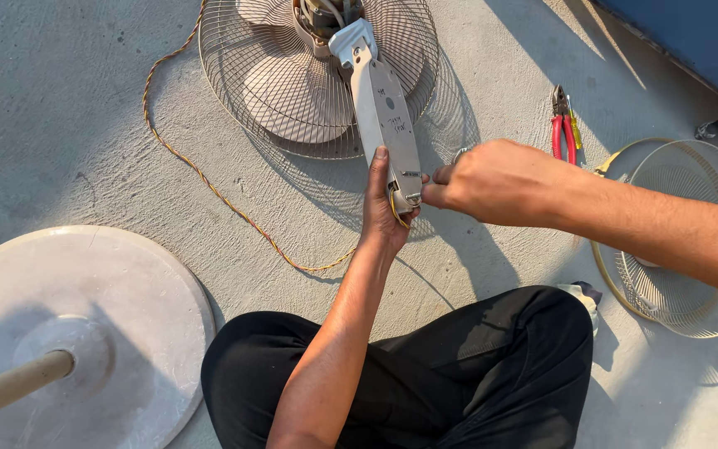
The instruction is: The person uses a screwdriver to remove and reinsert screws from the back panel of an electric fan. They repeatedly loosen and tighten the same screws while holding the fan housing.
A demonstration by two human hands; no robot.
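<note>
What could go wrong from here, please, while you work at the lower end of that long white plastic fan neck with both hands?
The left hand alone steadies the long white plastic fan neck; if it slips, the neck could twist against the round wire fan guard. The right hand pinches at the neck's lower end, where a small part could drop onto the grey concrete floor. The twisted yellow-and-red cord trails loose and could snag.

Sunlit grey concrete floor [68, 125] with long shadows; a dark blue wall [691, 37] stands at its far right edge.
</note>
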